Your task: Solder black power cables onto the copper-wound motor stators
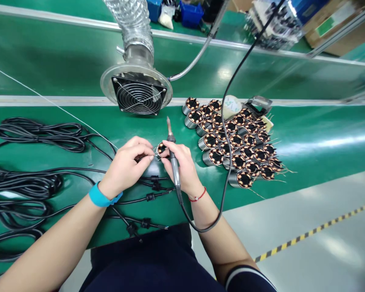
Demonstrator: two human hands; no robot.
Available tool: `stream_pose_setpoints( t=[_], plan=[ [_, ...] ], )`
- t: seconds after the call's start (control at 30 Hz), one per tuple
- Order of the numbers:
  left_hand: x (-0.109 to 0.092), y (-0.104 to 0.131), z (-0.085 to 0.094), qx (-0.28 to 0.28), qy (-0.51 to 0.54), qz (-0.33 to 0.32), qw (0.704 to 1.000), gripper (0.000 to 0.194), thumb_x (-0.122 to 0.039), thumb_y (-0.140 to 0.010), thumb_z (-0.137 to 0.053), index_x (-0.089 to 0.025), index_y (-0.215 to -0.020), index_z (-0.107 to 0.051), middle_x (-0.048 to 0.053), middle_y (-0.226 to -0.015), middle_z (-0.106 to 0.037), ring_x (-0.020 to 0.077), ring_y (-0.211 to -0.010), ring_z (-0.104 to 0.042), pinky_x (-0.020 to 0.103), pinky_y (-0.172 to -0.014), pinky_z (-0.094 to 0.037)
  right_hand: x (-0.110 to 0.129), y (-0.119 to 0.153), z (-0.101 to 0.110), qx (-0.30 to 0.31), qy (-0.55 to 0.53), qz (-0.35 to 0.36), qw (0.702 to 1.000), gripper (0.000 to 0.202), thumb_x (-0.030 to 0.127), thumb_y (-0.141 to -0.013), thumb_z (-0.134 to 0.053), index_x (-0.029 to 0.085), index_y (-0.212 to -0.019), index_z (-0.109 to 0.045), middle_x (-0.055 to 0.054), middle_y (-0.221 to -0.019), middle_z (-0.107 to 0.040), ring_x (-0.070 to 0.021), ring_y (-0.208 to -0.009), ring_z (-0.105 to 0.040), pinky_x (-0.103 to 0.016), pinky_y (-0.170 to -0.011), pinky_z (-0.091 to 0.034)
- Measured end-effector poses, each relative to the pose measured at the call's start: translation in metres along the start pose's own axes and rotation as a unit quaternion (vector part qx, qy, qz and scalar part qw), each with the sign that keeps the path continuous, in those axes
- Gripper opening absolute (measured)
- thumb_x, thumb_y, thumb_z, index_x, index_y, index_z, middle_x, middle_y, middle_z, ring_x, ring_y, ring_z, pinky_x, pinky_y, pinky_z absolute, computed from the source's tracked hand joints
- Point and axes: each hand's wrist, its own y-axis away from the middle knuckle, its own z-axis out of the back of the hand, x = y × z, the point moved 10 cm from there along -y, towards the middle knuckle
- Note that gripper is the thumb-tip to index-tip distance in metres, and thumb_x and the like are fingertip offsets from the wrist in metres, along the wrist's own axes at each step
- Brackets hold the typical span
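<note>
My left hand (126, 162) is closed in a pinch on a black cable, its bare wire ends beside a small motor stator (162, 149) with copper windings. A thin pale wire (61, 108) runs from the upper left to this hand. In my right hand (184, 166) lies a soldering iron (174, 162), tip pointing away from me. The thumb and fingers of that hand also touch the stator and its thin leads. How the leads and cable ends meet is too small to tell.
Black coiled cables (42, 134) lie on the left of the green bench, several ends pointing toward the middle. Rows of stators (231, 142) stand at right. A fume extractor fan (140, 95) hangs ahead. The iron's black cord (226, 105) loops over my right forearm and across the stators.
</note>
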Motion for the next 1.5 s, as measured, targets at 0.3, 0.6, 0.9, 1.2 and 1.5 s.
stream_pose_setpoints(
  t=[0.3,0.6,0.9,1.2,1.5],
  plan=[
    [0.014,-0.001,0.0,0.007,-0.01,0.046,0.999,0.011,-0.016,-0.081,-0.054,-0.017,-0.073,-0.062,0.004,-0.092,-0.061,0.0152,-0.086,-0.059,0.027,-0.075,-0.048,-0.021,-0.003,-0.017,-0.06,-0.11,-0.089,0.988,0.038,0.023,-0.093,-0.053,0.03,-0.13,-0.046,0.002,-0.091,-0.066,-0.0163,-0.092,-0.061,-0.036,-0.091,-0.047],
    [0.03,-0.001,-0.003,-0.017,0.066,0.098,0.993,0.006,-0.015,-0.077,-0.058,-0.017,-0.072,-0.062,0.003,-0.09,-0.062,0.0153,-0.087,-0.059,0.025,-0.072,-0.047,-0.006,-0.004,-0.001,-0.093,-0.046,-0.033,0.994,0.044,0.021,-0.09,-0.055,0.026,-0.132,-0.045,-0.001,-0.097,-0.068,-0.0172,-0.095,-0.062,-0.038,-0.092,-0.049],
    [0.021,0.001,-0.003,-0.04,0.032,0.075,0.996,0.008,-0.011,-0.076,-0.057,-0.017,-0.073,-0.061,0.002,-0.087,-0.061,0.013,-0.078,-0.058,0.024,-0.065,-0.046,0.009,0.044,0.039,-0.18,-0.073,-0.022,0.981,0.035,0.023,-0.089,-0.057,0.026,-0.123,-0.057,-0.003,-0.089,-0.07,-0.0169,-0.076,-0.068,-0.034,-0.071,-0.057],
    [0.013,0.002,-0.001,-0.06,-0.005,0.053,0.997,0.01,-0.008,-0.075,-0.056,-0.017,-0.073,-0.061,0.002,-0.086,-0.062,0.0122,-0.077,-0.058,0.023,-0.062,-0.045,0.009,0.067,0.032,-0.2,-0.08,-0.009,0.977,0.022,0.025,-0.084,-0.059,0.023,-0.106,-0.058,-0.001,-0.07,-0.066,-0.0166,-0.059,-0.067,-0.03,-0.057,-0.056],
    [0.011,0.001,0.0,-0.067,-0.014,0.04,0.997,0.011,-0.006,-0.075,-0.057,-0.017,-0.072,-0.061,0.002,-0.085,-0.063,0.0127,-0.079,-0.059,0.025,-0.066,-0.046,0.008,0.066,0.033,-0.2,-0.087,-0.015,0.976,0.021,0.024,-0.084,-0.059,0.023,-0.105,-0.059,0.001,-0.066,-0.065,-0.0156,-0.055,-0.066,-0.028,-0.053,-0.055]
  ],
)
